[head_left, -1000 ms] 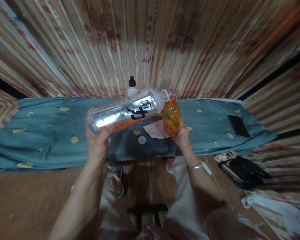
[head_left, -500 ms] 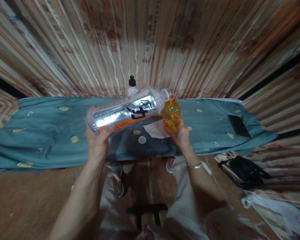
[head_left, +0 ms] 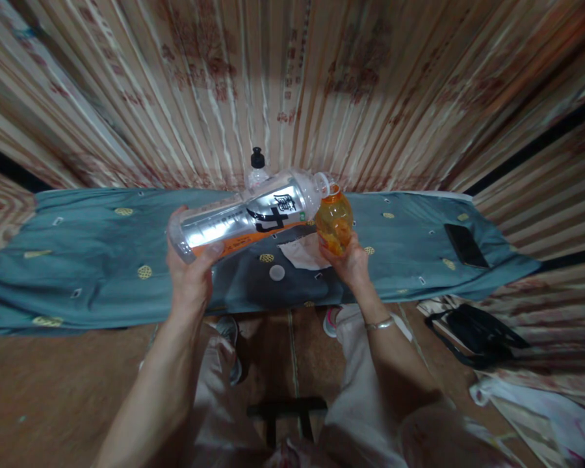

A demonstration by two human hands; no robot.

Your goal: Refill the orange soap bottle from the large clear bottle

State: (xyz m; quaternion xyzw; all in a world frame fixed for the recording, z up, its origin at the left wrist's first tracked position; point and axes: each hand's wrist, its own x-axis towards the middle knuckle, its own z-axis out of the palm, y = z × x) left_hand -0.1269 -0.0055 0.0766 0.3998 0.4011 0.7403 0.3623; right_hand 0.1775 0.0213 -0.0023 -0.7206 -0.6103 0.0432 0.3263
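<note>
My left hand (head_left: 191,273) is closed round the base of a large clear plastic bottle (head_left: 244,218) with a silver and orange label. The bottle is tilted, its uncapped neck up and to the right. That mouth meets the opening of a small round orange bottle (head_left: 335,221), which my right hand (head_left: 350,259) grips low down. Whether liquid is flowing between them I cannot make out. Under the bottles lie a white cloth (head_left: 302,253) and a round whitish cap (head_left: 277,273). Behind the large bottle stands a clear bottle with a black top (head_left: 257,158), its lower part hidden.
A teal patterned cloth (head_left: 92,260) covers the long narrow table. A black phone (head_left: 466,245) lies at its right end. On the floor to the right is a black bag (head_left: 482,331). Striped curtains (head_left: 283,84) hang behind, and a dark stool (head_left: 287,409) shows between my legs.
</note>
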